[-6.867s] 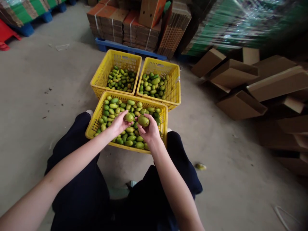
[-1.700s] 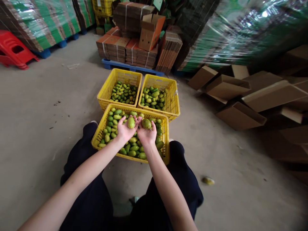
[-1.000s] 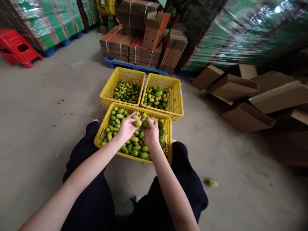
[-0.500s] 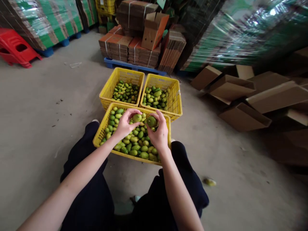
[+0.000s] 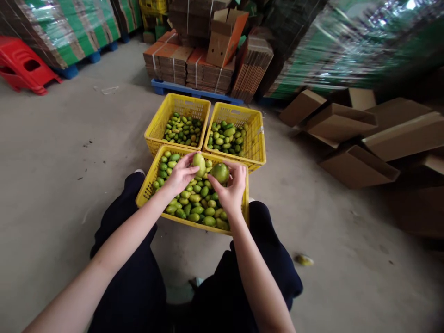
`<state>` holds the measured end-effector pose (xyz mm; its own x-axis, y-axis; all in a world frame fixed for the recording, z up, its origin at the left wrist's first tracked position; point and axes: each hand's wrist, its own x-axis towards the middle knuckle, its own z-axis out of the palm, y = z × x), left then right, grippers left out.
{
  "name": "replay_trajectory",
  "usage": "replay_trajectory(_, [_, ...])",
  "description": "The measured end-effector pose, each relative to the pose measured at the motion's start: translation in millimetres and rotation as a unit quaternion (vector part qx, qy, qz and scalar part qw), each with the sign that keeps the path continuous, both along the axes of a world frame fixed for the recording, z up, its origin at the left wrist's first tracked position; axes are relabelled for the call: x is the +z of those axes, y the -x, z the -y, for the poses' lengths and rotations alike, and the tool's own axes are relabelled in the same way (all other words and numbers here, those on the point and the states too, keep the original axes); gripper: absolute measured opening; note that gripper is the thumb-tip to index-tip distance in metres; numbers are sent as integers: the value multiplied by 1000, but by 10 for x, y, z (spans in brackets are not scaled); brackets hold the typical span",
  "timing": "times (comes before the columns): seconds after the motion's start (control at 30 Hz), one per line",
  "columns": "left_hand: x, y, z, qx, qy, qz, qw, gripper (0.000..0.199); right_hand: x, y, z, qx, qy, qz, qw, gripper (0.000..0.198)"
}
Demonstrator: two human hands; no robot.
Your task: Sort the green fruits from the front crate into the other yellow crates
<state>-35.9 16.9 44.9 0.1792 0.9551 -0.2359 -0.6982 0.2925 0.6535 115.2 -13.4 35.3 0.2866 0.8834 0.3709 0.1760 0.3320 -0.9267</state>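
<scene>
Gray floor (image 5: 86,152) carries the yellow basket (image 5: 146,193) between my knees (image 5: 263,217), likely for easy reach. Above it, my left grip (image 5: 183,175) pinches a pale fruit (image 5: 199,164), my right grip (image 5: 231,188) a dark fruit (image 5: 220,173), so most of each shows.

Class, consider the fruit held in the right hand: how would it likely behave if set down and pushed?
The fruit would probably roll, since its outline looks rounded. It is likely firm, not floppy: no dent shows where the right hand grips it. It seems fairly light, as that hand alone supports it.
</scene>
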Motion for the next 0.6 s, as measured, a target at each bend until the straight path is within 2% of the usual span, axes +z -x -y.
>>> replay_trajectory(0.1, [28,43,-16,-82,81,61,992,39,-15,47,-21,58,77,-188,978,34])
replay_trajectory(0.17, [34,57,-9,-112,98,75,986,37,-26,62,-47,75,125,-296,944,26])
replay_trajectory(0.27, [18,57,4,-119,96,51,987,32,-21,64,-81,108,188,-405,888,15])
replay_trajectory(0.37, [-6,50,-1,-105,101,34,989,24,2,64,-95,162,235,-474,833,19])
replay_trajectory(0.43, [-20,51,-12,-104,96,33,989,20,9,67,-95,183,248,-498,811,21])
replay_trajectory(0.53, [-49,56,-27,-111,81,15,990,22,3,50,-92,207,251,-514,794,24])
replay_trajectory(0.6, [-86,47,-24,-132,75,-7,988,28,-3,9,-96,213,243,-517,793,28])
